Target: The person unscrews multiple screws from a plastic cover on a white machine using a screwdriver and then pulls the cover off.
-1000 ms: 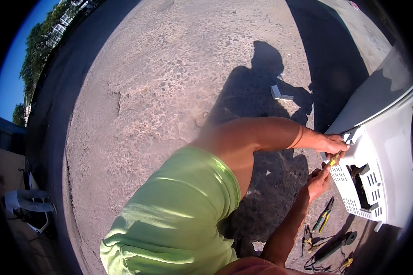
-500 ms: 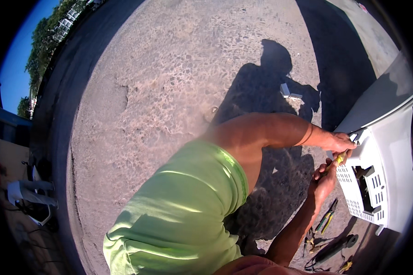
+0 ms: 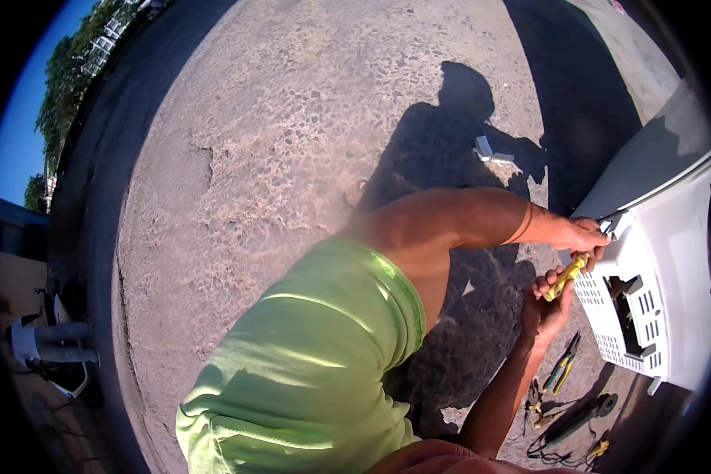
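At the top corner of a white appliance's slotted plastic panel (image 3: 654, 316), my left hand (image 3: 583, 235) has its fingers curled, though what they grip is hidden. Just below it, my right hand (image 3: 548, 308) holds a yellow-handled tool (image 3: 565, 278), angled up toward the left fingers; the tool's tip is hard to make out. A rectangular opening with dark insides (image 3: 626, 312) shows in the panel. On the ground below the right hand lie pliers with green-and-yellow grips (image 3: 563, 365) and a dark elongated object with cords (image 3: 577, 419).
Small white pieces (image 3: 490, 152) lie on the sunlit rough pavement (image 3: 276, 134), within my shadow. My green-clothed body fills the lower middle. At the far left, a white-and-black scooter-like object (image 3: 55, 363) stands in shade, with trees (image 3: 59, 103) and buildings beyond.
My right fingers have loosened and spread a little around the yellow tool, exposing more of its handle. My left hand stays at the panel's corner with slight shifts. The view has moved slightly.
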Motion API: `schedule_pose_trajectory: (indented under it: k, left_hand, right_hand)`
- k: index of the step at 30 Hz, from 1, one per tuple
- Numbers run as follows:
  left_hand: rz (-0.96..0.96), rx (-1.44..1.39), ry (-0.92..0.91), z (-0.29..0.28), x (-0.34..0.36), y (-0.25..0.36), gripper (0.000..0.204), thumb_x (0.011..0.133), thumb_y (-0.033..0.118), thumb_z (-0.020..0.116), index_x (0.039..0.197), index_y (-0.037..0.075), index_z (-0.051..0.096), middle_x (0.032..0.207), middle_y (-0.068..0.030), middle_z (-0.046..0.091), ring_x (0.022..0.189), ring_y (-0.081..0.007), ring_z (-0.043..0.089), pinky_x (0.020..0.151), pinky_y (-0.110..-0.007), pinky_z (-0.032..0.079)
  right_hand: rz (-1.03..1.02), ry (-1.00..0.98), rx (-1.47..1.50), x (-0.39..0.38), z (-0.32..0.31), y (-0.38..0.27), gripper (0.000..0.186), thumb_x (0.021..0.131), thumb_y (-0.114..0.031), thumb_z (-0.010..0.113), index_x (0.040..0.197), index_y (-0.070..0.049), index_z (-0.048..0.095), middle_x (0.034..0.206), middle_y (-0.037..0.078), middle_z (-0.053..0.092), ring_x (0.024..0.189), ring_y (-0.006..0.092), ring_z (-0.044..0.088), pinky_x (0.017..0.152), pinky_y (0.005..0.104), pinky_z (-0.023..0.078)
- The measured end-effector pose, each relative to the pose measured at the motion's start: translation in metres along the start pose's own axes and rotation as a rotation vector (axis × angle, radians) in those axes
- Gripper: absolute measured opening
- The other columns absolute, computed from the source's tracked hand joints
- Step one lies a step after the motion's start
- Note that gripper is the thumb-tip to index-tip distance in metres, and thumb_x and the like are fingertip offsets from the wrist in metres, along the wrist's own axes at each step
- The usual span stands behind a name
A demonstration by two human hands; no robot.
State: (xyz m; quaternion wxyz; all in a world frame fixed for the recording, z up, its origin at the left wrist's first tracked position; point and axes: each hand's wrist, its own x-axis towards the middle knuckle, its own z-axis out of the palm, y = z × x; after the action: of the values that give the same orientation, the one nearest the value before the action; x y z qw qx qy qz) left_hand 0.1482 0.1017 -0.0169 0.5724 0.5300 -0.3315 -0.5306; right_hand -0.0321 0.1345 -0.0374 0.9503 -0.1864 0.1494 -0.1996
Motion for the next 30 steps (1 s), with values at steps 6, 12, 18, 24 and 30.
schedule_pose_trajectory:
  k: [6, 12, 18, 24, 30]
  left_hand:
    - [-0.006, -0.038, 0.015, -0.001, -0.004, 0.002, 0.042, 0.106, 0.032, 0.039, 0.094, -0.002, 0.06, 0.08, -0.0214, 0.072, 0.067, -0.0288, 0.071, 0.063, -0.039, 0.058]
    - [-0.003, -0.042, 0.026, 0.0, -0.002, 0.004, 0.04, 0.105, 0.03, 0.041, 0.091, -0.002, 0.06, 0.079, -0.0205, 0.072, 0.066, -0.0285, 0.071, 0.062, -0.039, 0.058]
    - [0.011, -0.016, 0.028, -0.002, 0.006, 0.0, 0.041, 0.106, 0.032, 0.039, 0.094, -0.002, 0.059, 0.079, -0.0206, 0.072, 0.064, -0.028, 0.071, 0.058, -0.038, 0.058]
    - [0.029, -0.011, 0.031, -0.007, 0.009, -0.002, 0.038, 0.104, 0.027, 0.042, 0.092, -0.004, 0.062, 0.082, -0.0213, 0.073, 0.063, -0.0273, 0.072, 0.053, -0.037, 0.058]
    - [0.053, -0.018, 0.008, -0.004, 0.005, 0.0, 0.038, 0.103, 0.026, 0.042, 0.093, -0.004, 0.062, 0.08, -0.0211, 0.073, 0.063, -0.0276, 0.072, 0.054, -0.037, 0.058]
  right_hand:
    - [-0.015, 0.132, 0.047, 0.01, 0.003, 0.013, 0.028, 0.1, -0.028, 0.06, 0.113, -0.003, 0.057, 0.086, 0.003, 0.054, 0.07, 0.0128, 0.048, 0.062, 0.0264, 0.04]
    - [0.244, -0.177, 0.552, 0.008, 0.011, 0.004, 0.034, 0.102, -0.028, 0.056, 0.116, 0.002, 0.057, 0.081, 0.001, 0.05, 0.059, 0.0076, 0.042, 0.052, 0.0233, 0.034]
    - [-0.04, 0.124, 0.11, 0.012, 0.003, 0.006, 0.036, 0.104, -0.034, 0.052, 0.117, -0.001, 0.058, 0.085, 0.002, 0.054, 0.069, 0.0103, 0.047, 0.059, 0.0235, 0.037]
    - [0.016, 0.237, 0.141, 0.021, 0.006, 0.005, 0.037, 0.103, -0.034, 0.053, 0.12, -0.001, 0.058, 0.093, 0.006, 0.055, 0.079, 0.0146, 0.047, 0.062, 0.0259, 0.038]
    - [0.205, -0.072, 0.289, 0.009, 0.016, -0.002, 0.028, 0.099, -0.024, 0.061, 0.115, -0.001, 0.061, 0.096, 0.009, 0.057, 0.081, 0.0179, 0.049, 0.063, 0.0266, 0.039]
